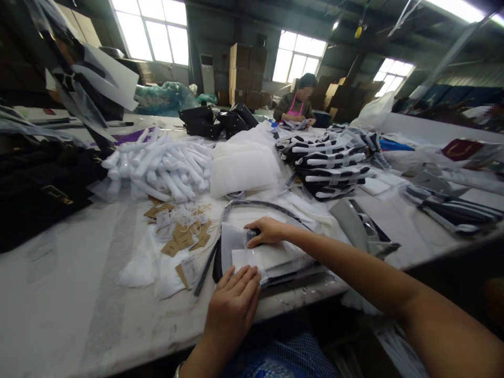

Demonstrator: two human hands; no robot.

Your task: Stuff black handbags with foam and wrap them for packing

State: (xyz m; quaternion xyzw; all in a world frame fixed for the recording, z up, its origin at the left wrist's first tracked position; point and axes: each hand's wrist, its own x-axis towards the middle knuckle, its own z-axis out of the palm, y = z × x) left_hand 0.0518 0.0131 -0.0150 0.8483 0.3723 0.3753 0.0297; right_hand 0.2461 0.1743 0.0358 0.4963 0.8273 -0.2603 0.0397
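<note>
A dark handbag (217, 266) lies at the table's front edge, mostly covered by white protective sheets (275, 255). Its handle (268, 202), in a clear wrap, arches up on the far side. My left hand (238, 294) rests flat on the near left edge of the sheets, fingers stretched out. On top of the bag, my right hand (265, 231) curls thumb and forefinger around a small dark part whose kind I cannot make out. A grey strap (203, 273) hangs beside the bag's left side.
Brown hang tags (184, 236) lie left of the bag. Behind are white foam rolls (173, 168), white foam sheets (244, 164) and stacked black-and-white wrapped straps (333, 165). A black bag (43, 194) stands far left. Across the table, a person (297, 105) handles something pale.
</note>
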